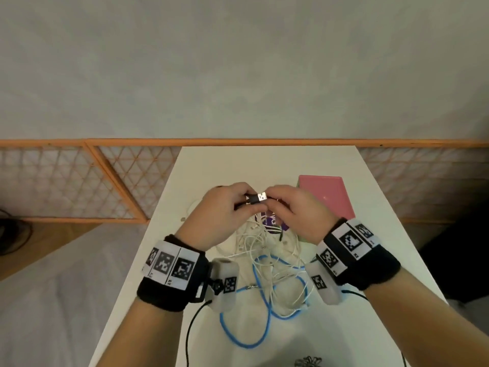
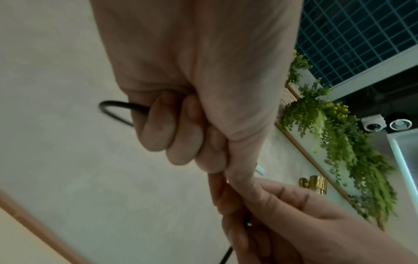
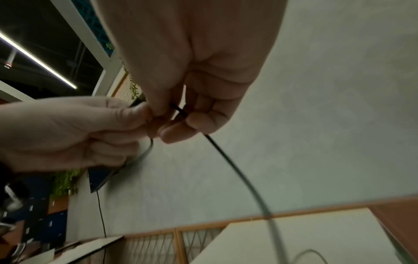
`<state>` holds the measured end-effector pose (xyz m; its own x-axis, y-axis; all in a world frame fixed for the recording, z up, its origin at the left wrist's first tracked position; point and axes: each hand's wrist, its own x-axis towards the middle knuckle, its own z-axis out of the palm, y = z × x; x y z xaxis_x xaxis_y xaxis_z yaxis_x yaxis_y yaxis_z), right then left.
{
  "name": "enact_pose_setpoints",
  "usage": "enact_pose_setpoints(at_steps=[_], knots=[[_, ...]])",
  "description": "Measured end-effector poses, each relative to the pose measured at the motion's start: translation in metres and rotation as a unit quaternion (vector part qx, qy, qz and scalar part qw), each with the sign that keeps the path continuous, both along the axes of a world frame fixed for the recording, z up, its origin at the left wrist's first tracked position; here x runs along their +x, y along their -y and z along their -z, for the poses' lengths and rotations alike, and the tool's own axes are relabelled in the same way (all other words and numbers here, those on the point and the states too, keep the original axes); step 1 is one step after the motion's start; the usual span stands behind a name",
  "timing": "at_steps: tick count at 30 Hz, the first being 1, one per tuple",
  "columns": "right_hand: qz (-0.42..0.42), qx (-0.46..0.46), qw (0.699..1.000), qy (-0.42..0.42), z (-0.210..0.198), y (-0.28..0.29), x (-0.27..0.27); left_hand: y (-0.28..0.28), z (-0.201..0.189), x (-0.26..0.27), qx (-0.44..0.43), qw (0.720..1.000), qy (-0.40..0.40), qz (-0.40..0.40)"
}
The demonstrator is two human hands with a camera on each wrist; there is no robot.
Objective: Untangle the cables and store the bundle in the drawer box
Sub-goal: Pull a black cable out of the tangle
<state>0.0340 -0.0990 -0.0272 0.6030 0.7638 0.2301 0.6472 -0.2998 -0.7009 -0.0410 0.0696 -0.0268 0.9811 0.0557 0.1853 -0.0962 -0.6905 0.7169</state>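
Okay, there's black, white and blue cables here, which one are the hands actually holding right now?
The black cable, the one with the silver USB plug. Both the left hand and right hand pinch it above the table; the white cables and blue cable lie loose below.

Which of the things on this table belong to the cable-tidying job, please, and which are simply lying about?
Part of the job:
- black cable, held by left hand and right hand
- white cables
- blue cable
- pink box, probably the drawer box

Lying about:
- purple item under the hands
- small metallic object at the near edge

A white table point(image 1: 370, 234) carries tangled white and blue cables point(image 1: 267, 274) and a pink box point(image 1: 326, 194).
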Motion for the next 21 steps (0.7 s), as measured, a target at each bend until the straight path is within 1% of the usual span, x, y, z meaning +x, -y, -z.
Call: enact_pose_setpoints(at_steps=[2,4,5,8,10,11,12,13,15,16,17,18,20,21], knots=[[-0.018,0.027,0.998,-0.058,0.009,0.004,-0.002,0.0,0.002,-0.003,0.019,1.0,-0.001,0.01],[-0.03,0.027,0.997,-0.065,0.02,0.006,0.001,0.006,0.005,-0.008,0.004,1.0,-0.008,0.014],[-0.032,0.014,0.998,-0.056,0.026,0.007,0.004,0.007,0.007,-0.012,-0.01,1.0,-0.004,-0.002],[-0.018,-0.1,0.995,-0.02,0.039,0.016,0.016,-0.006,0.009,-0.021,-0.052,0.991,0.039,-0.116],[-0.033,-0.176,0.983,-0.045,0.042,0.02,0.024,-0.02,0.01,-0.027,-0.062,0.985,0.039,-0.155],[-0.033,-0.19,0.979,-0.066,0.04,0.02,0.029,-0.023,0.011,-0.03,-0.058,0.985,0.027,-0.158],[-0.019,-0.185,0.979,-0.079,0.037,0.017,0.035,-0.024,0.013,-0.033,-0.054,0.985,0.018,-0.165],[0.006,-0.158,0.985,-0.076,0.034,0.011,0.042,-0.023,0.016,-0.035,-0.057,0.982,0.017,-0.181],[0.04,-0.086,0.995,-0.041,0.027,-0.009,0.058,-0.021,0.022,-0.038,-0.09,0.967,0.032,-0.234],[0.035,-0.066,0.996,-0.045,0.023,-0.02,0.063,-0.02,0.027,-0.041,-0.111,0.959,0.043,-0.259],[0.027,-0.063,0.996,-0.06,0.022,-0.028,0.068,-0.019,0.03,-0.044,-0.123,0.953,0.051,-0.273],[0.029,-0.078,0.994,-0.065,0.023,-0.034,0.071,-0.018,0.033,-0.046,-0.125,0.949,0.058,-0.282],[0.058,-0.125,0.99,-0.039,0.037,-0.038,0.072,-0.013,0.039,-0.048,-0.129,0.95,0.06,-0.278],[0.063,-0.16,0.985,-0.028,0.052,-0.039,0.071,-0.008,0.041,-0.047,-0.136,0.953,0.058,-0.266]])
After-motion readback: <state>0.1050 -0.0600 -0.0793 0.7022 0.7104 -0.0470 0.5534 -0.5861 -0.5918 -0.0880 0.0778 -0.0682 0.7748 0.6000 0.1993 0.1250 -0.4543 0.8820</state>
